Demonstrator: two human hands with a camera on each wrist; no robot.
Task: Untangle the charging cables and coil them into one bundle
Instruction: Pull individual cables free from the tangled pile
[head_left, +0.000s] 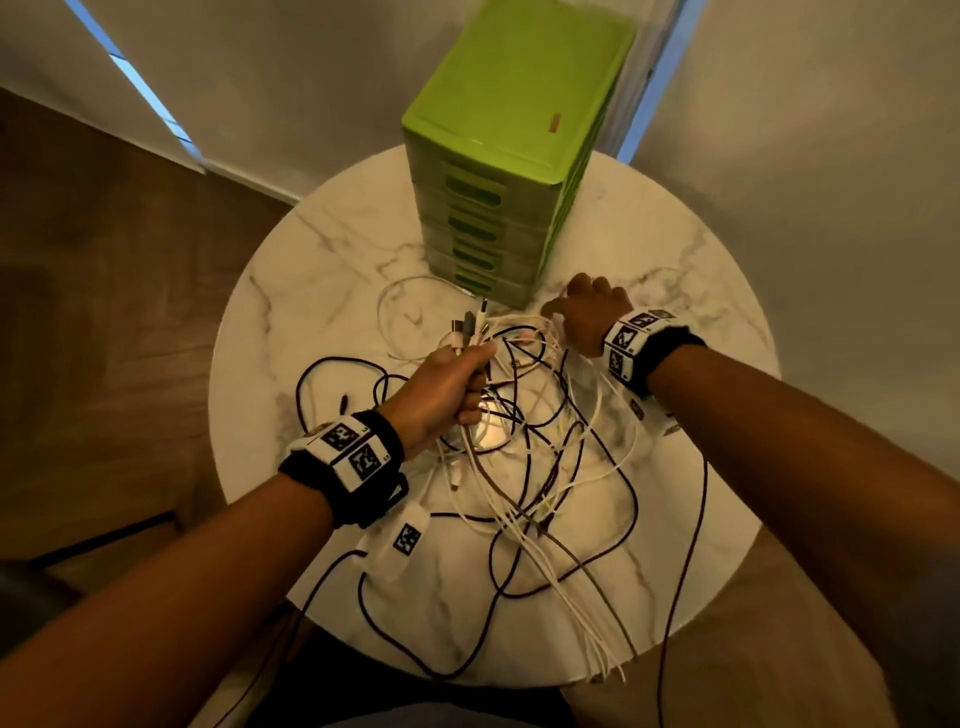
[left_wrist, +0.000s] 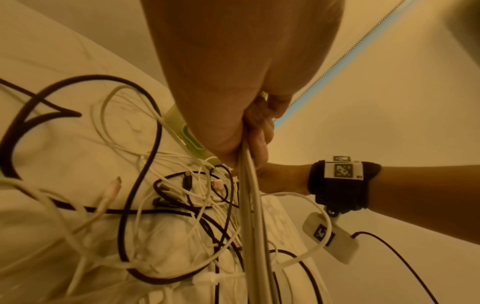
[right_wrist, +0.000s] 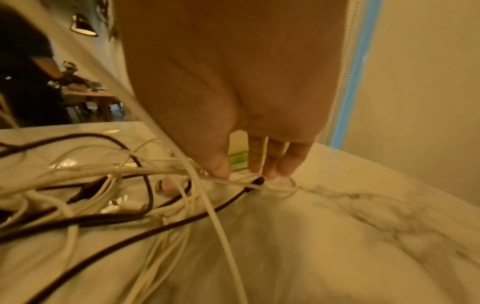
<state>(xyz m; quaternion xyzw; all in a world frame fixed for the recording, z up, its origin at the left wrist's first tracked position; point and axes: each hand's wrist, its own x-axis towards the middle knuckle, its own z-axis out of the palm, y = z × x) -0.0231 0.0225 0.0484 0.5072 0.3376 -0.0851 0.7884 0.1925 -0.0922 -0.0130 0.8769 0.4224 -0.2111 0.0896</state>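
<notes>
Several cable ends (head_left: 470, 327) gripped in left hand (head_left: 441, 389); right hand (head_left: 587, 317) fingers (right_wrist: 270, 162) straight, touching cables (head_left: 524, 467).

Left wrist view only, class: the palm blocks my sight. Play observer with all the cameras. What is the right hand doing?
Observer: The right hand sets its fingertips on a white cable beside a black plug. Whether it pinches is unclear.
Operator: What sticks out above the left hand's grip?
Observer: Several plug ends stand up from the fist.
Operator: And the green sliver behind the palm?
Observer: A tall green drawer unit standing on the table, behind the cables.
</notes>
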